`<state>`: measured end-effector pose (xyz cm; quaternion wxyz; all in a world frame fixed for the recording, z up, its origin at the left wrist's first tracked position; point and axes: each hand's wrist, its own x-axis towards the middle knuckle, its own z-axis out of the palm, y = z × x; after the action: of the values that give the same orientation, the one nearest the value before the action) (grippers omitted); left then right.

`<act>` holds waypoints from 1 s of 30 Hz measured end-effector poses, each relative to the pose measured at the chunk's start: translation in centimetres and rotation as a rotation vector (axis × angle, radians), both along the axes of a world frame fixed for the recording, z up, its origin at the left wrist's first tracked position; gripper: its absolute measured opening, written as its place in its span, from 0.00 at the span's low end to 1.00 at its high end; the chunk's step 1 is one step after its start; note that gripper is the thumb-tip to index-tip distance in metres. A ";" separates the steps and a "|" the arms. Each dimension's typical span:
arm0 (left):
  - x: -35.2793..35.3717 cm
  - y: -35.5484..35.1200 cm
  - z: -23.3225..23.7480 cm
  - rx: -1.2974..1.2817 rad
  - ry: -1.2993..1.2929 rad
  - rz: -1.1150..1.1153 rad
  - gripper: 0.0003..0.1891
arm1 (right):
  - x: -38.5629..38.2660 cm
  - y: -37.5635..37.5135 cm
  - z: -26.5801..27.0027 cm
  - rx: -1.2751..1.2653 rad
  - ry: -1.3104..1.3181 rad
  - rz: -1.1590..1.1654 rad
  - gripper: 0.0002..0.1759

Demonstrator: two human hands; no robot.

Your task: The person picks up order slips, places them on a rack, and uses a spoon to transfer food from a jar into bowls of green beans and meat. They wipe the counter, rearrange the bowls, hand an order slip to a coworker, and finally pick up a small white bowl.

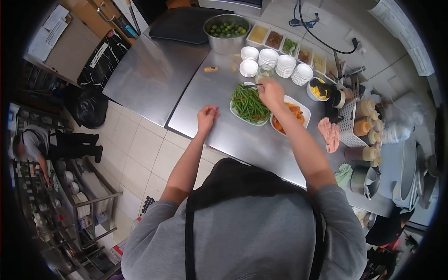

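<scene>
My right hand grips a thin dark utensil, whose tip reaches over the far end of a white dish of green beans; its exact kind is too small to tell. Just beyond those fingers stands a small glass jar. Under my right forearm, partly hidden, is a white dish of orange-red food. My left hand rests by the near edge of the steel table, fingers curled in, with nothing visible in them.
Behind the dishes stand stacks of small white bowls, a pot of green fruit and topping containers. To the right are a bowl of yellow food, a pink cloth and sauce bottles. A person stands at the left.
</scene>
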<state>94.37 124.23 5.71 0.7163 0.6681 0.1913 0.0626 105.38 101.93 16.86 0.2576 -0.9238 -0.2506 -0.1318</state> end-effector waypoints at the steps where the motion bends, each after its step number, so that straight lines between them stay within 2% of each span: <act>1: 0.0 0.0 0.0 -0.002 0.008 0.004 0.08 | -0.2 -0.2 0.3 0.072 -0.027 -0.009 0.08; 9: -0.1 0.1 -0.2 -0.021 -0.036 -0.012 0.07 | -0.4 -2.4 6.3 0.241 -0.073 -0.046 0.09; 12: -0.2 0.1 -0.3 -0.026 -0.044 -0.016 0.07 | -1.2 -3.2 9.5 0.247 0.144 -0.110 0.10; 16: -0.2 0.2 -0.6 -0.051 -0.067 -0.007 0.07 | -1.2 -3.7 6.7 0.150 0.227 -0.115 0.09; 18: -0.1 0.2 -0.7 -0.050 -0.066 -0.010 0.07 | -1.3 -3.4 4.9 -0.157 0.286 -0.103 0.09; 22: -0.1 0.5 -0.8 -0.058 -0.061 -0.020 0.07 | -0.6 -2.0 4.2 -0.081 0.218 -0.072 0.09; 24: -0.2 0.4 -0.6 -0.054 -0.056 -0.017 0.07 | 0.0 -0.5 4.0 -0.053 0.017 0.001 0.08; 30: -0.1 0.5 -0.5 -0.065 -0.043 -0.025 0.07 | 1.2 2.5 2.1 -0.130 0.047 0.028 0.06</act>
<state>94.31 124.76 5.17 0.7425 0.6451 0.1695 0.0619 106.55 104.40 18.96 0.2048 -0.9379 -0.2653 -0.0900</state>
